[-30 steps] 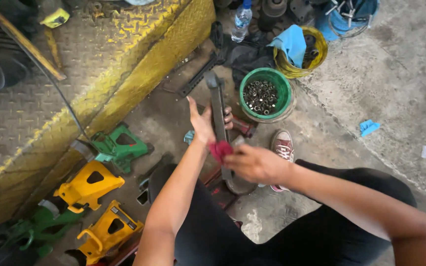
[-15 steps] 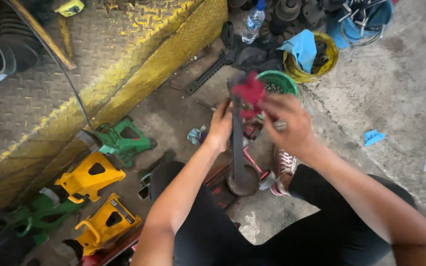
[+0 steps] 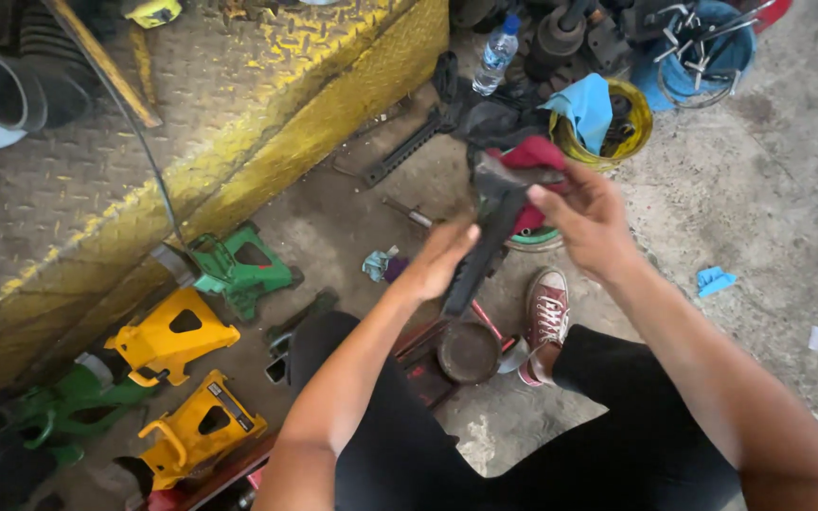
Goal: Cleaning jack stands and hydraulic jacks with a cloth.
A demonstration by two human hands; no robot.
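My left hand (image 3: 439, 257) steadies a long dark metal part (image 3: 481, 248) that rises from a round base (image 3: 469, 352) on the floor between my legs. My right hand (image 3: 587, 214) holds a red rag (image 3: 534, 154) pressed against the top end of that part. Both arms reach forward over my black trousers. My red sneaker (image 3: 544, 317) rests beside the round base.
A yellow checker-plate ramp (image 3: 239, 123) runs along the left. Yellow jack stands (image 3: 170, 334) and green ones (image 3: 239, 270) lie below it. A green bucket rim (image 3: 534, 240) shows behind the part. A yellow container with a blue cloth (image 3: 587, 110), a water bottle (image 3: 495, 54) and metal parts crowd the top.
My right hand has slid the red rag up from the lower part of the metal piece to its top end. The piece now tilts to the right, and the view has shifted.
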